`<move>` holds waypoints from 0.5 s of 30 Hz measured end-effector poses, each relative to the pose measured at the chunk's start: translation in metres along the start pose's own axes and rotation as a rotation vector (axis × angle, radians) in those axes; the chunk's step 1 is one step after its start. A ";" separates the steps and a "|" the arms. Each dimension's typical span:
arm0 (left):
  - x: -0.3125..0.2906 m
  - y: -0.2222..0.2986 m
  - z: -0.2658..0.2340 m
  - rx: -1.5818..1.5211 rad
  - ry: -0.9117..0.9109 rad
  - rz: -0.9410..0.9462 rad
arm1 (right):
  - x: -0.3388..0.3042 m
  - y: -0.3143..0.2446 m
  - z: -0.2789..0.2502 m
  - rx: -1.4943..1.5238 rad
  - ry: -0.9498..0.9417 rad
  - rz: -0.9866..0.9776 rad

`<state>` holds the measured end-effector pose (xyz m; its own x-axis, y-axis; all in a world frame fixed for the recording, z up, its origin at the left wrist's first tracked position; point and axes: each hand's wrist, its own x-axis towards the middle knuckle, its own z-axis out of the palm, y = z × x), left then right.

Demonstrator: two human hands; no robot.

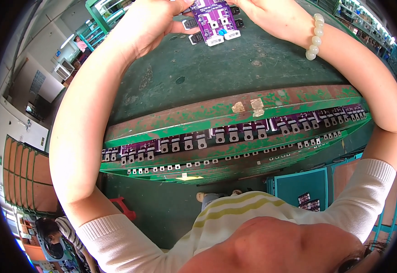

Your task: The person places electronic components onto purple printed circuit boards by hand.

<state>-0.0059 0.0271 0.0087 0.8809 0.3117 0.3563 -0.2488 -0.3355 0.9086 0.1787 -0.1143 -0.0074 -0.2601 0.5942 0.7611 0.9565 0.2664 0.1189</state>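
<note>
A purple circuit board (210, 20) with black clip-like terminals along its sides and white parts at its near end is held up over the green worktable, at the top edge of the view. My left hand (162, 20) grips its left side, with the thumb on top and a finger reaching in beneath. At the board's far right side is my right hand (257, 11), closed on it; the top of the picture cuts off most of those fingers. A small blue part (222, 32) sits on the board's near end.
Below the worktable's (162, 100) worn green front edge, shelves hold rows of similar purple boards (248, 129) with metal tabs facing out. A teal bin (287, 184) with several boards stands lower right. A red stool (124, 209) and another person (62, 236) are lower left.
</note>
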 end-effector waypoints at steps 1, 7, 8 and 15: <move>0.000 0.001 0.002 0.020 0.025 -0.003 | 0.000 0.000 0.001 -0.009 0.005 -0.006; -0.002 0.002 0.003 0.064 0.054 -0.002 | -0.001 0.000 0.002 -0.010 0.030 -0.045; -0.002 0.002 0.002 0.075 0.050 -0.007 | -0.001 0.000 0.002 -0.011 0.031 -0.045; -0.005 0.008 0.008 0.078 0.053 -0.015 | -0.003 -0.002 0.002 0.066 0.038 0.059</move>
<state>-0.0086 0.0159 0.0122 0.8614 0.3630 0.3552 -0.2015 -0.3978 0.8951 0.1770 -0.1154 -0.0108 -0.1975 0.5812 0.7895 0.9588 0.2824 0.0319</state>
